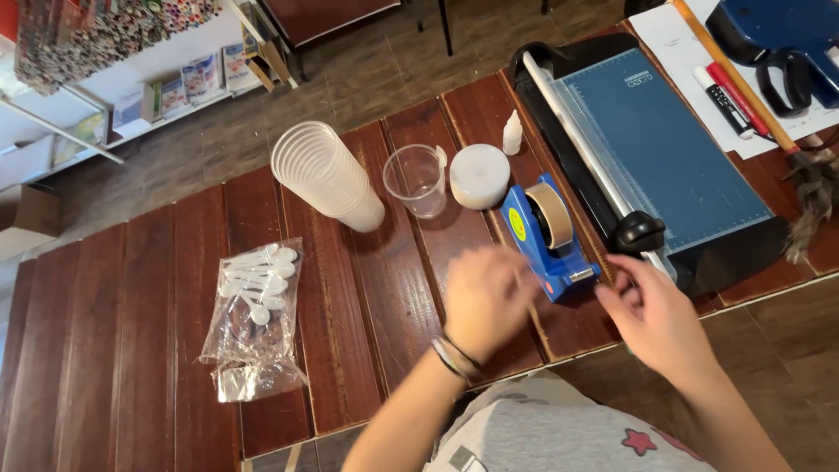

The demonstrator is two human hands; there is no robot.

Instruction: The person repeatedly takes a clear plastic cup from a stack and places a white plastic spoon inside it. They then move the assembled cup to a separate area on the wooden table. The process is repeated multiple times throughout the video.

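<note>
A blue tape dispenser (549, 236) with a brown roll stands on the dark red wooden table (131, 332). My left hand (488, 297) is blurred, just left of the dispenser's front end, fingers curled; what it holds is unclear. My right hand (657, 316) sits to the dispenser's right, fingertips pinched near its cutter end, apparently on a strip of tape, though blur hides it.
A stack of clear plastic cups (325, 177) lies on its side, with a single cup (416, 179), a white lid (479, 176) and a small glue bottle (512, 134). A bag of white spoons (256, 306) lies left. A blue paper trimmer (647, 149), markers (724, 100) and a feather duster (808, 188) lie right.
</note>
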